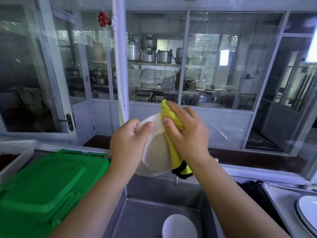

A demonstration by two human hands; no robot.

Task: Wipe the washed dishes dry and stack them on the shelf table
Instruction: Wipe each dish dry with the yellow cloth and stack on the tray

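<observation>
A white plate (155, 152) is held upright above the steel sink (142, 219). My left hand (127, 143) grips its left rim, thumb on the front face. My right hand (186, 131) grips a yellow cloth with black trim (175, 152) and presses it against the plate's right side. The cloth's lower corner hangs below the plate. Another white dish (179, 226) stands in the sink at the bottom. A white plate with a dark rim (308, 212) lies on a tray at the lower right.
A green plastic lidded bin (46, 189) fills the left side beside the sink. A white perforated basket (15, 150) sits at the far left. Glass partitions (154, 66) stand behind, with pots on shelves beyond. A tap (176, 181) pokes out under the plate.
</observation>
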